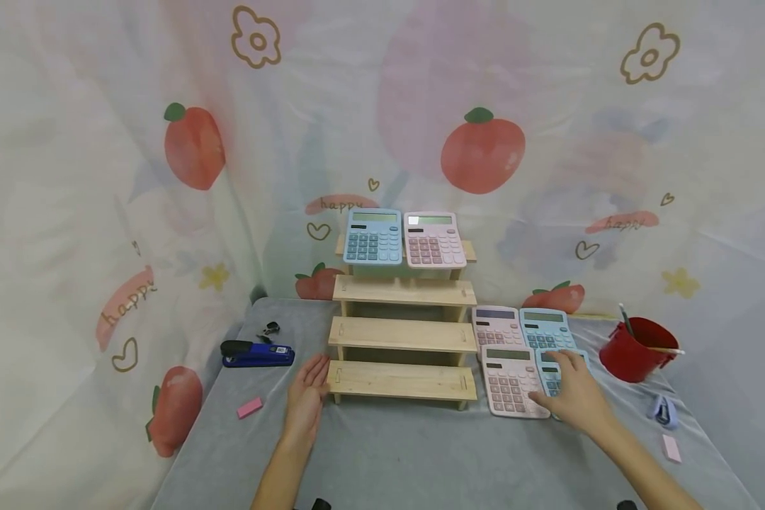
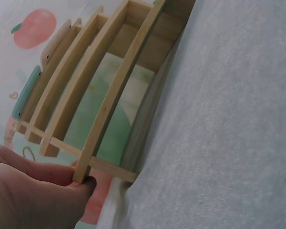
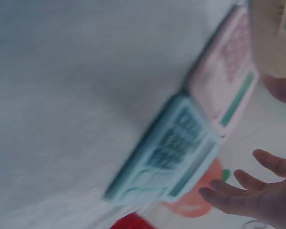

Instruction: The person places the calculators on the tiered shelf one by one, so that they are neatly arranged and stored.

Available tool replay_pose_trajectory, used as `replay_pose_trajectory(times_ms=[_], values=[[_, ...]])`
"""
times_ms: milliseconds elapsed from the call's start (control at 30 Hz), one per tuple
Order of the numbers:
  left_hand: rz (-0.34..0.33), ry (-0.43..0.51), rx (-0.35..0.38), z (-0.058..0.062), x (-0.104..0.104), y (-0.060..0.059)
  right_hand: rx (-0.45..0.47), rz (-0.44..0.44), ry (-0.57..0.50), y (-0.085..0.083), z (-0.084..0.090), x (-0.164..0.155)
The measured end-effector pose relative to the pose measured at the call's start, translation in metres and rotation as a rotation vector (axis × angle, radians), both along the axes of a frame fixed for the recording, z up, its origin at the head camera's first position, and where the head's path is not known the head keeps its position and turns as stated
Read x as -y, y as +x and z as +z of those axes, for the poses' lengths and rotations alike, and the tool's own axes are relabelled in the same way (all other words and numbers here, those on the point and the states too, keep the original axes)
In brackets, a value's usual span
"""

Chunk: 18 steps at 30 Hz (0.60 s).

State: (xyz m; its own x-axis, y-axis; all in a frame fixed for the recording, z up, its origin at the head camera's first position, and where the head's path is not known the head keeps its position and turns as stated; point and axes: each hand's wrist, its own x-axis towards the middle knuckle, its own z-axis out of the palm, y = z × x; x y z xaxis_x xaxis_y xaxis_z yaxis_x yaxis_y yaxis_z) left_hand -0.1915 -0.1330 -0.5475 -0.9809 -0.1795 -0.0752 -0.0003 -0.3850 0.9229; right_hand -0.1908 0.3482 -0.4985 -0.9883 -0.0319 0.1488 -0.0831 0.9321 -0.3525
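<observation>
My left hand (image 1: 305, 394) is at the left end of a wooden step shelf (image 1: 403, 380), pinching the end of its lowest board, as the left wrist view shows. Over the calculators on the right hovers my right hand (image 1: 576, 393), its fingers spread and apart from them in the right wrist view. Nearest to it are a blue calculator (image 3: 167, 152) and a pink calculator (image 1: 508, 389), lying side by side. Behind these lie another pink calculator (image 1: 496, 326) and another blue calculator (image 1: 545, 327). On the top step stand a blue calculator (image 1: 372, 237) and a pink calculator (image 1: 435, 241), leaning back.
Left of the shelf lie a blue stapler (image 1: 258, 354), a small black item (image 1: 270, 330) and a pink eraser (image 1: 250, 407). At the right stand a red bucket (image 1: 631, 358) with pencils, a light purple clip-like item (image 1: 664, 411) and another pink eraser (image 1: 671, 448). Grey cloth covers the table.
</observation>
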Motion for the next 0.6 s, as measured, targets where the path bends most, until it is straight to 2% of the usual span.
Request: replay_pose_trajectory(times_ms=[233,400,600], values=[[-0.005,0.0,-0.009,-0.001,0.0,0.001,0.149,-0.071,0.021,0.003,-0.03,-0.036],[-0.001,-0.003,0.007,-0.002,0.0,0.002,0.17,-0.079,0.015,0.0,-0.041,-0.048],[0.005,0.004,0.012,-0.001,0.0,-0.002,0.18,-0.065,-0.011,-0.005,-0.043,-0.06]])
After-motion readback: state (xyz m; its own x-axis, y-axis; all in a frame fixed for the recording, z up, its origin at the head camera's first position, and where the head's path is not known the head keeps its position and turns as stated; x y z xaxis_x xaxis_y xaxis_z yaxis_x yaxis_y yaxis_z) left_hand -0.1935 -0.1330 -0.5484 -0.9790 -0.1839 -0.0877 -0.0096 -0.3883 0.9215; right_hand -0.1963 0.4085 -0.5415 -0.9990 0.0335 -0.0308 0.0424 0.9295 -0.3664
